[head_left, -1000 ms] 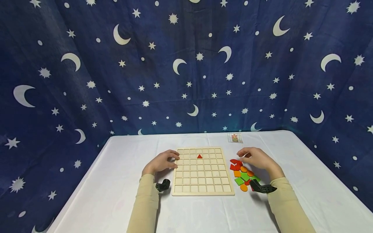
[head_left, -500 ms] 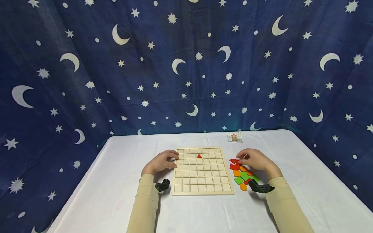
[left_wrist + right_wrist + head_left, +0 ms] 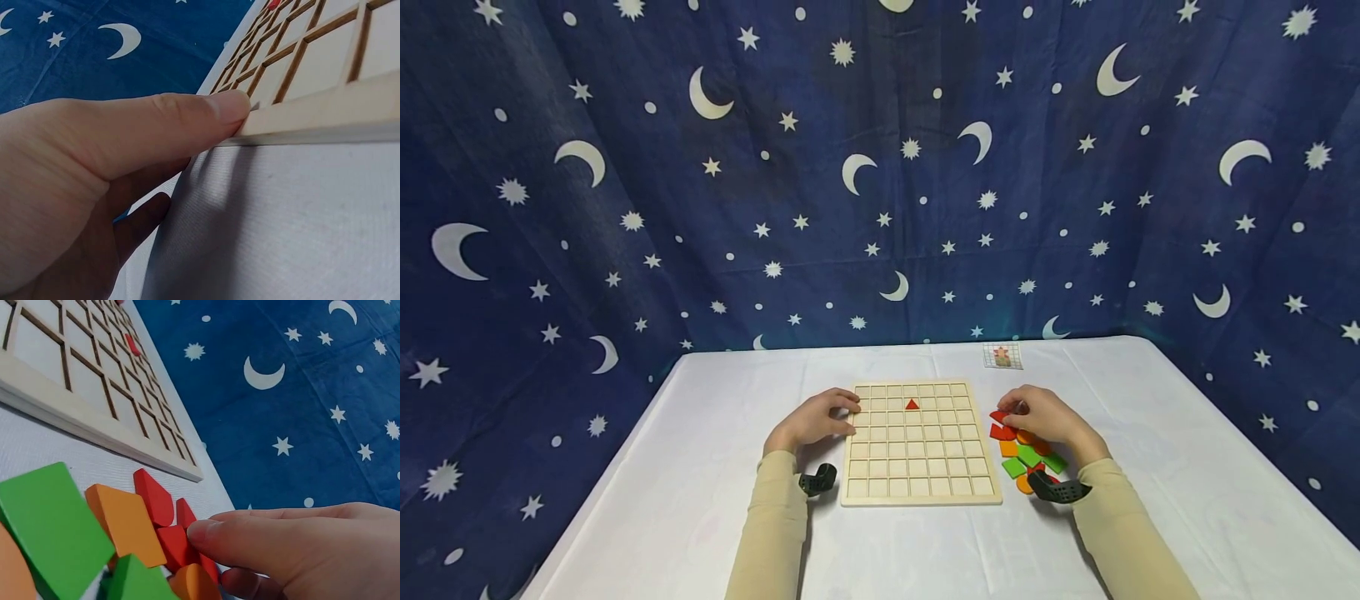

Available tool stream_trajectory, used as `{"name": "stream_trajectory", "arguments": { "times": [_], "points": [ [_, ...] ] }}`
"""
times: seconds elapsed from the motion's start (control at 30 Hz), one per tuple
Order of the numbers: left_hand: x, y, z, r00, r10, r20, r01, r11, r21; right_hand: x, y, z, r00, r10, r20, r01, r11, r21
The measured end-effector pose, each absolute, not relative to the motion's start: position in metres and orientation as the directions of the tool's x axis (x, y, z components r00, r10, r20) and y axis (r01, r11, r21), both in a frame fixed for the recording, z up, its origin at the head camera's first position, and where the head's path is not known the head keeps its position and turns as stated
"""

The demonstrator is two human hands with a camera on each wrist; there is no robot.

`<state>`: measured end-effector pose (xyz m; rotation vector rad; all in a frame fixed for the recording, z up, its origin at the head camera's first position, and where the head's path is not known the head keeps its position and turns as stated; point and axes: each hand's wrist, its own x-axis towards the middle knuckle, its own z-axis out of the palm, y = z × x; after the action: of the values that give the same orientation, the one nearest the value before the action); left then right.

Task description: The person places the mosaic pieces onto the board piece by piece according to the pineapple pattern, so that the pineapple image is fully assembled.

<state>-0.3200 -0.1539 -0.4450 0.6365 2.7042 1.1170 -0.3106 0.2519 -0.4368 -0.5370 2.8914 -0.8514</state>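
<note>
A wooden grid board (image 3: 921, 502) lies on the table, with one red triangle (image 3: 912, 405) in a cell near its far side. My left hand (image 3: 812, 419) rests at the board's left edge. In the left wrist view its thumb (image 3: 187, 122) touches the rim, the other fingers loosely bent below. To the right of the board my right hand (image 3: 1051, 415) is low over a loose pile. Its thumb (image 3: 215, 534) touches the red pieces (image 3: 178, 547) at the far end; no lifted piece shows. A pointed red piece (image 3: 154, 497) lies just beside them.
Orange (image 3: 128, 525) and green (image 3: 53, 519) flat pieces lie nearer me in the pile, partly under my right wrist. A small gridded picture card (image 3: 1002, 356) lies at the back. A dark blue curtain (image 3: 775, 208) with moons and stars hangs behind the white-covered table (image 3: 715, 467).
My right hand has moved down and left, its fingertips shifting over the pile to the red pieces at its far left. My left hand and the board have stayed in place.
</note>
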Motion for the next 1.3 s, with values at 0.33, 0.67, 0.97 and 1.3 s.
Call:
{"name": "stream_trajectory", "arguments": {
  "times": [0.33, 0.67, 0.97, 1.3],
  "points": [
    [-0.319, -0.153, -0.447, -0.895, 0.445, 0.028, 0.334, 0.628, 0.703, -0.31, 0.253, -0.439, -0.937, -0.35, 0.012, -0.3, 0.785, -0.542],
    [-0.32, -0.153, -0.446, -0.9, 0.436, 0.019, 0.324, 0.639, 0.698, -0.298, 0.285, -0.424, -0.902, -0.41, -0.136, -0.255, 0.76, -0.598],
    [-0.321, -0.153, -0.445, -0.902, 0.431, 0.017, 0.32, 0.642, 0.697, -0.301, 0.293, -0.426, -0.922, -0.359, -0.148, -0.212, 0.784, -0.583],
    [-0.32, -0.153, -0.445, -0.912, 0.411, 0.001, 0.296, 0.655, 0.695, -0.297, 0.288, -0.424, -0.873, -0.465, -0.148, -0.281, 0.726, -0.627]
  ]
}}
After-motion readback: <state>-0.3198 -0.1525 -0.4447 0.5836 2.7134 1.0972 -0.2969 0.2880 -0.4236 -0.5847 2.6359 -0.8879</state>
